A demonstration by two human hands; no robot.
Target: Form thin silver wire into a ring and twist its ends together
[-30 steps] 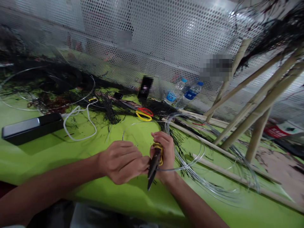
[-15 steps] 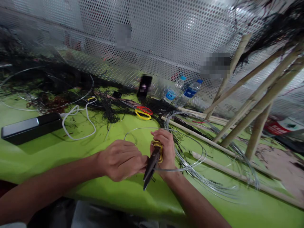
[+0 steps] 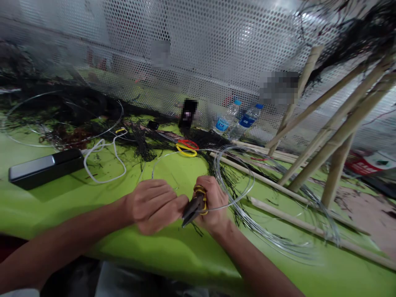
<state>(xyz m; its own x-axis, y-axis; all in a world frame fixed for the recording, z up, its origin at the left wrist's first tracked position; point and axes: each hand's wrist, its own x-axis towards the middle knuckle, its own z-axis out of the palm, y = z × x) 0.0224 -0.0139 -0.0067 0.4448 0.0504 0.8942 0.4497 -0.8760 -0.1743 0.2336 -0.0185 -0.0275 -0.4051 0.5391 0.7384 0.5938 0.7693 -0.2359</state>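
My right hand is wrapped round a pair of pliers with yellow handles, the dark jaws pointing down and left. My left hand is closed in a fist just left of the jaws, its thumb side close against them. A thin silver wire runs from the pliers, loops round to the right and arcs behind both hands to the left fist. The fist appears to hold this wire; its grip inside the fingers is hidden.
A coil of silver wire lies to the right beside bamboo poles. Scissors, black fibres and two water bottles are behind the hands. At left, a black box has a white cord.
The pliers have tilted, their jaws swinging up and left. The wire loop has shifted left and up. Both hands stay closed, and the left fist has moved slightly left.
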